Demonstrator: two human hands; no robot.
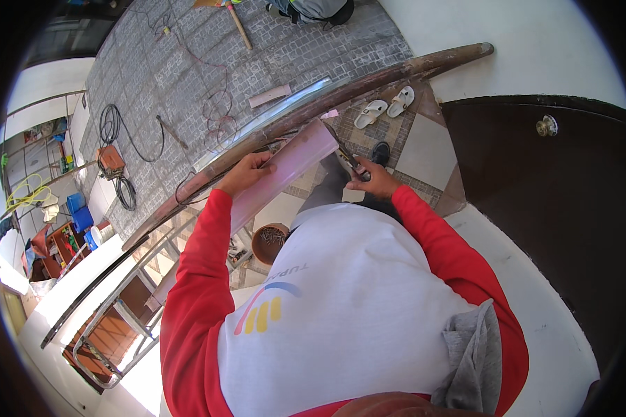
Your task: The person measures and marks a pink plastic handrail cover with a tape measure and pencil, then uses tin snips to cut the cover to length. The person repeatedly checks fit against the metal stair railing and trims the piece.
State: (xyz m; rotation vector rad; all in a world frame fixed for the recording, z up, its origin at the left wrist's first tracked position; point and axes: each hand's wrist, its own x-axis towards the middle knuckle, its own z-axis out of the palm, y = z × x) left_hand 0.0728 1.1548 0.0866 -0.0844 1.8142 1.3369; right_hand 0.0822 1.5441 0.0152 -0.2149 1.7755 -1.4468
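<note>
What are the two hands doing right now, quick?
Left hand: closed on the edge of a long pinkish piece.
Right hand: closed around a dark hand tool; its exact kind can't be told.

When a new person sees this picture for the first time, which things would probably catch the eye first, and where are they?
Probably first the long pink strip near the centre, held in the left hand, with a dark hand tool in the right hand at its upper end. Next, the long brown pole running diagonally just beyond it, and the dark door at the right.
</note>
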